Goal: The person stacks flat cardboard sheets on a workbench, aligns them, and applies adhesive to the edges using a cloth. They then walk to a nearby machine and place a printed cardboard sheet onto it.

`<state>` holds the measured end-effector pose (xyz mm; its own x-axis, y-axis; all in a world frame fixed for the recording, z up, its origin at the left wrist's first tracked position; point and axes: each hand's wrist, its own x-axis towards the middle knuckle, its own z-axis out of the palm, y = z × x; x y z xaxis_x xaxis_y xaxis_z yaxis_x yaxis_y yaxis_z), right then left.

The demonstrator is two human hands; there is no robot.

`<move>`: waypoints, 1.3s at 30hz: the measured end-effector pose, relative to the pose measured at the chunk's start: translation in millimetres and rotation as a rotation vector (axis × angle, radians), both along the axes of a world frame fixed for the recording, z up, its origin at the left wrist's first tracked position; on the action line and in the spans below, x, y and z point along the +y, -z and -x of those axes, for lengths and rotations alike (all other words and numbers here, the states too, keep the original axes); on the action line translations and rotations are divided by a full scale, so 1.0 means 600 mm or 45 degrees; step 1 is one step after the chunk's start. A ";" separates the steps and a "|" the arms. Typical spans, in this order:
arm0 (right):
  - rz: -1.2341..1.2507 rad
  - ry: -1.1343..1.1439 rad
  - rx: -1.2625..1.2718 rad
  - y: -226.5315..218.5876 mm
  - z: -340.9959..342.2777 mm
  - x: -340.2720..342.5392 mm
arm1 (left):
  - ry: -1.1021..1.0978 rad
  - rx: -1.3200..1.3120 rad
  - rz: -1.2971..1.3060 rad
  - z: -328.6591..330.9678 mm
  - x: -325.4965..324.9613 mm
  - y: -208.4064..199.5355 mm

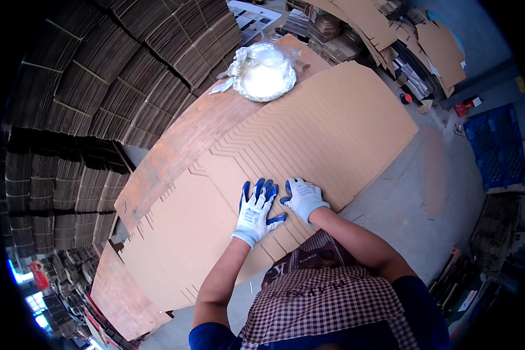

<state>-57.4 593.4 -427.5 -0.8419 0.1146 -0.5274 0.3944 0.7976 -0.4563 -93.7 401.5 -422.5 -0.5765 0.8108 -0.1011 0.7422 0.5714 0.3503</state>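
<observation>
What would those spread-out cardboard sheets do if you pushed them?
The cardboard sheets would probably slide over each other, since they overlap in steps. They seem unlikely to roll, lying flat on the wooden tabletop. Each looks thin, so one might bend.

Tan cardboard sheets (pixel 297 137), flat and overlapping in narrow steps, slantwise across a wooden tabletop (pixel 178 137).

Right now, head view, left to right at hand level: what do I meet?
Strapped stacks of flat brown cardboard → reddish-brown wooden tabletop → left hand in a white-and-blue glove → right hand in a matching glove → grey floor → blue pallet.
</observation>
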 end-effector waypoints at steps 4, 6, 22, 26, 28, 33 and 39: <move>-0.047 -0.047 -0.093 -0.015 0.008 0.002 | -0.149 0.014 -0.109 0.003 -0.007 -0.005; -0.054 -0.082 -0.118 -0.033 0.010 0.003 | -0.348 0.110 -0.136 0.005 -0.019 -0.005; -0.137 -0.125 -0.143 -0.044 0.013 -0.011 | -0.656 0.245 0.083 -0.002 -0.019 0.025; -0.125 -0.112 -0.157 -0.040 0.012 -0.011 | -0.656 0.241 0.090 -0.002 -0.021 0.027; -0.113 -0.085 -0.172 -0.044 0.014 -0.012 | -0.660 0.242 0.083 -0.002 -0.021 0.026; -0.090 -0.093 -0.149 -0.036 0.009 -0.010 | -0.675 0.239 0.080 -0.004 -0.019 0.023; -0.064 -0.138 -0.131 -0.042 0.009 -0.003 | -0.670 0.261 0.056 -0.006 -0.020 0.029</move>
